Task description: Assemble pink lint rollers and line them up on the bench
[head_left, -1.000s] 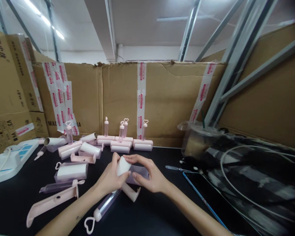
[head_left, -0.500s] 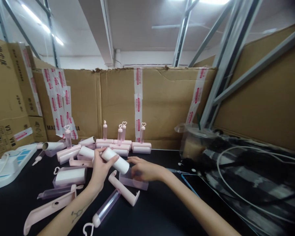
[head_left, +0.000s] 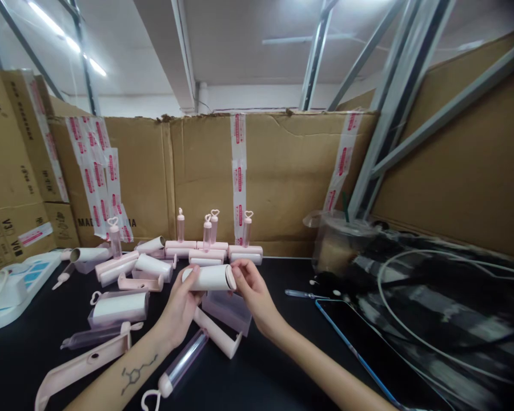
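A black table (head_left: pixel 257 377) fills the bottom. Behind it stands a brown cardboard wall (head_left: pixel 282 171) with strips of pink and white tape (head_left: pixel 239 171). More boxes (head_left: pixel 12 165) are stacked on the left. Grey metal bars (head_left: pixel 389 97) lean up on the right. The ceiling (head_left: pixel 240 45) is white, and long lights (head_left: pixel 64 37) shine up on the left.

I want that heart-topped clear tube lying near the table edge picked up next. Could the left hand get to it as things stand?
Probably yes, once it lets go. The left hand now grips the white roll together with the right hand. The clear tube lies just below it on the black table, with nothing on top.
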The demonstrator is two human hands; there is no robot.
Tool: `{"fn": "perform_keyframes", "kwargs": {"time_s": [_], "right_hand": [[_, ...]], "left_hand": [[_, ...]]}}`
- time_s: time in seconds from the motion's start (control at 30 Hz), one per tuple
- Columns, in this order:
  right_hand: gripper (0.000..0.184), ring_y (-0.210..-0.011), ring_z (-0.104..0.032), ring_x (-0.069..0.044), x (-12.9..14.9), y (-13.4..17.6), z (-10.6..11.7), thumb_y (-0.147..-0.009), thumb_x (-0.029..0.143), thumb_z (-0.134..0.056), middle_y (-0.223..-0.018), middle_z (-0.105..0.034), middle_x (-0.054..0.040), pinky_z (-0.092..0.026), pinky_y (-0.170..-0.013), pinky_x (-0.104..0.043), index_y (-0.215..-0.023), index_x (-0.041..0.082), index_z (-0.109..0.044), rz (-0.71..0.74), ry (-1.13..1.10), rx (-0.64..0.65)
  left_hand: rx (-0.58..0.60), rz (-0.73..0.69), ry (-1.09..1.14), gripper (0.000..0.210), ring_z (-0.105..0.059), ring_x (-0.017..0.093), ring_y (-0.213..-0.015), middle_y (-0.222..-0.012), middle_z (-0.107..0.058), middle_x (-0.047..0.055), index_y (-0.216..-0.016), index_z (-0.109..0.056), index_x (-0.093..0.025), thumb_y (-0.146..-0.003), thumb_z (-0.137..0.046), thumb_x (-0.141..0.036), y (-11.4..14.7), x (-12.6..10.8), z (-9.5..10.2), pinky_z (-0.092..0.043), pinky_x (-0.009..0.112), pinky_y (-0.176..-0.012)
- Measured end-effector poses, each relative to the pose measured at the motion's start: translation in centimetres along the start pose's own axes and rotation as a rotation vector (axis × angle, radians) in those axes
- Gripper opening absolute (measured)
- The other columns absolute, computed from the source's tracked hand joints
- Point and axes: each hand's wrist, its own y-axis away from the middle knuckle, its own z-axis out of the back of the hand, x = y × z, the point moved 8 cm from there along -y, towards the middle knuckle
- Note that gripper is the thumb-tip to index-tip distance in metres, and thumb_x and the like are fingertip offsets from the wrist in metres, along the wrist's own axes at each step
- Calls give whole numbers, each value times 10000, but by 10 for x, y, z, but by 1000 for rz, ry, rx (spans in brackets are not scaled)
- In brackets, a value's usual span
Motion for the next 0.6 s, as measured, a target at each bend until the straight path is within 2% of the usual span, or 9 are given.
{"fn": "perform_keyframes", "kwargs": {"time_s": [0.13, 0.2, 0.37, 0.47, 0.6], "right_hand": [[314, -574, -481, -97, 1, 6, -6, -808, 518, -505, -775, -469, 14, -496, -472, -221, -951, 241, -462, -23, -17, 48], [284, -585, -486, -102, 9, 6, -5, -826, 484, -496, -810, -477, 3, -512, -473, -232, -975, 243, -480, 15, 22, 57], [268, -734, -524, -154, 35, 10, -2, -887, 353, -432, -996, -503, -60, -536, -545, -258, -1111, 285, -562, 237, 379, 70], [354, -819, -540, -170, 39, 14, -4, -916, 293, -366, -1126, -488, -78, -540, -629, -279, -1247, 305, -492, 314, 512, 110], [430, -991, -531, -192, 42, 17, -9, -925, 268, -359, -1244, -451, -86, -507, -810, -323, -1354, 288, -373, 361, 575, 210]], "left_hand": [[-22, -29, -54, 399, -576, 134, -798, -893, -604, 3, -1004, -527, -208, -719, -635, -466, -1, 7, 6, -440, 245, -690], [-26, -50, -54, 396, -573, 138, -801, -883, -600, 7, -990, -530, -200, -722, -629, -475, 0, 7, 6, -437, 247, -694], [-65, -67, -18, 415, -578, 140, -823, -959, -601, 20, -1072, -509, -220, -745, -621, -451, 5, 5, 5, -442, 251, -697], [-78, -59, 2, 448, -589, 153, -820, -982, -612, 39, -1090, -507, -209, -734, -633, -451, 4, 2, 6, -447, 257, -679], [-31, -44, 33, 436, -605, 188, -864, -976, -631, 59, -1085, -512, -195, -737, -635, -428, 2, -4, 2, -460, 285, -712]]}}
